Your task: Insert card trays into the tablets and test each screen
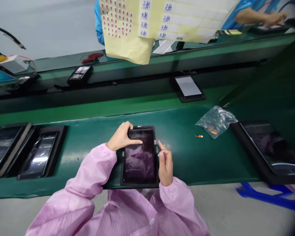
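A tablet (pixel 139 164) with a dark, glossy screen lies face up in a black tray (pixel 122 170) at the bench's front edge. My left hand (pixel 121 137) grips the tablet at its upper left, its thumb across the glass and its fingers at the edge. Small pale tabs show along the tablet's border. Beside the right edge is my right hand (pixel 166 165), index finger pointing toward one of these tabs. Its thumb and other fingers are closed together near a tiny pale spot; what they hold, if anything, I cannot make out.
Right of me are a clear plastic bag (pixel 217 121) with small orange parts, a loose orange-and-white piece (pixel 199 136) and another tablet (pixel 272 147). More tablets (pixel 39 154) stand left. Yellow label sheets (pixel 127 42) hang ahead. Behind, a co-worker's hand (pixel 272 19) shows beside another tray.
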The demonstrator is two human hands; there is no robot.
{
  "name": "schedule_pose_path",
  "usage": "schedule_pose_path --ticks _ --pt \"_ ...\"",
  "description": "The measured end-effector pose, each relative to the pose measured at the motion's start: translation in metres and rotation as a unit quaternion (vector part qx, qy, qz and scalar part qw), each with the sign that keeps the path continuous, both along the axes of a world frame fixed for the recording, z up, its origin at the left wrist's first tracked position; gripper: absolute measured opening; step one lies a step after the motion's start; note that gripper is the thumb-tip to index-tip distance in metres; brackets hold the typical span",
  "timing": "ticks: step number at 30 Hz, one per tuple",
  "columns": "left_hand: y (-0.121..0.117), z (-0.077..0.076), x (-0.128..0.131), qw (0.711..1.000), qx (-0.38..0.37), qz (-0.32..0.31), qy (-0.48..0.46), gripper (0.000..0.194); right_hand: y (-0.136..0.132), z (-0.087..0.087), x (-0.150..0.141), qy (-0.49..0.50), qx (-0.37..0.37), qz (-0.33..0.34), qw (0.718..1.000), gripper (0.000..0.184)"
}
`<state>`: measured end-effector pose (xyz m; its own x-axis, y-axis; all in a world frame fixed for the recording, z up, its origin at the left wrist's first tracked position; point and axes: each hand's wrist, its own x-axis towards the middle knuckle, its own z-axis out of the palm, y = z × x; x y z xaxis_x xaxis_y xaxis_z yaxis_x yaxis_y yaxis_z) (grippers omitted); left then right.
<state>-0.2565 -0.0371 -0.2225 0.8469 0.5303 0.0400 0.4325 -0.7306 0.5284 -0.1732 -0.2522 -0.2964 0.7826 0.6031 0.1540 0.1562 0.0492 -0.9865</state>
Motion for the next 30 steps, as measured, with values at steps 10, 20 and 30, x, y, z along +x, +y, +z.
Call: schedule_pose_path --ticks 10,20,30 --pt "-0.019 0.036 -0.011 0.956 0.071 0.081 -0.274 0.062 0.011 0.017 -0.015 -0.001 0.181 -0.005 0.984 0.011" --pt "-0.016 0.059 -0.01 0.928 0.06 0.136 -0.342 0.061 0.013 0.028 0.001 0.15 0.215 -0.066 0.963 0.018" --pt "-0.075 -0.005 0.026 0.645 -0.163 0.484 -0.568 0.039 0.054 0.045 0.026 0.242 0.204 -0.187 0.93 0.035"
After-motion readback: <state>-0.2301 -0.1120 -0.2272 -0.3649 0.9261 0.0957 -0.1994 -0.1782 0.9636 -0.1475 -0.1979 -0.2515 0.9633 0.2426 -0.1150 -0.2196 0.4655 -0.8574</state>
